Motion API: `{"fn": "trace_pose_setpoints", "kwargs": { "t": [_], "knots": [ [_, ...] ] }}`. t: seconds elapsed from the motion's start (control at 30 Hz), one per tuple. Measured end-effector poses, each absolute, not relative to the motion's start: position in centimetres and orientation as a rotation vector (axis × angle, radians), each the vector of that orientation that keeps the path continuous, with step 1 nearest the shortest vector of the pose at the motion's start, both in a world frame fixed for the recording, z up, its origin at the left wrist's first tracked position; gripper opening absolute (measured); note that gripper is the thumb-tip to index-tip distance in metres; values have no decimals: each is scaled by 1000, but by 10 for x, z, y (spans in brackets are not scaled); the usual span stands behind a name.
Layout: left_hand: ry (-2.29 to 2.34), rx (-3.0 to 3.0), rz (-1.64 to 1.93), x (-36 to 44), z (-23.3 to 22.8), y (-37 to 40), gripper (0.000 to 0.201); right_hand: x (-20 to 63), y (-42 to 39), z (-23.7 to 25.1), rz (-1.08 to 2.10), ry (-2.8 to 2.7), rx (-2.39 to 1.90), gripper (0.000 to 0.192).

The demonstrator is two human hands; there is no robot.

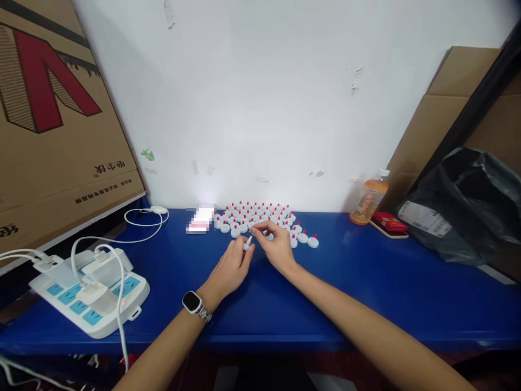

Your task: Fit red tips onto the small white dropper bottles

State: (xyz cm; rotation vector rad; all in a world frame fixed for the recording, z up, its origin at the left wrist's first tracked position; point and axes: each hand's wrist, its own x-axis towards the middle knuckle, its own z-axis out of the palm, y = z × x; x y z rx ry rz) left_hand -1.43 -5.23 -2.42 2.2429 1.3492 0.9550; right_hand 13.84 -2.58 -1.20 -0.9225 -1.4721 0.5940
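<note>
On the table (pixel 366 282): a blue top against a white wall; both hands meet near its far middle, just in front of a cluster of small caps (pixel 260 217).
Left hand (pixel 232 266): fingers pinched on a small white piece (pixel 248 243), held just off the table between the two hands; a watch (pixel 192 302) sits on that wrist.
Right hand (pixel 277 244): fingertips curled in and touching the top end of the same white piece; it seems to nip it too, though the piece is too small to be sure.
White piece: likely hard plastic, very light, stiff and smooth; it could slip or flick away; best taken by its sides with fingertip pads, lightly.
Caps: white discs with red tips, set upright in close rows by the wall; a few stand apart toward the right; easily knocked over, so best lifted one at a time by the rim.
Left side: a power strip (pixel 91 293) with plugged chargers and white cables; a cardboard box (pixel 52 136) leans behind it.
Right side: an orange drink bottle (pixel 368 202), a red box (pixel 388 221) just beside it, a black plastic bag (pixel 468 206) beyond.
</note>
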Motion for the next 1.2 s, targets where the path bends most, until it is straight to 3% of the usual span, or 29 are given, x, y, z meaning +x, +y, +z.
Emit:
{"fn": "trace_pose_setpoints", "kwargs": {
  "t": [0.27, 0.9, 1.07, 1.2],
  "knots": [
    [1330, 2229, 995, -14, -28, -51, 27, 133, -22, -22, 773, -1386, -857, 18],
    [1238, 2297, 1032, -14, -31, -50, 27, 126, -36, -22, 689, -1482, -859, 14],
    [1283, 2299, 1007, -15, -30, -48, 43, 141, -33, -14, 765, -1583, -863, 8],
    [1380, 2376, 935, -15, -34, -48, 54, 157, -25, -16, 619, -1780, -963, 2]
  ]
}}
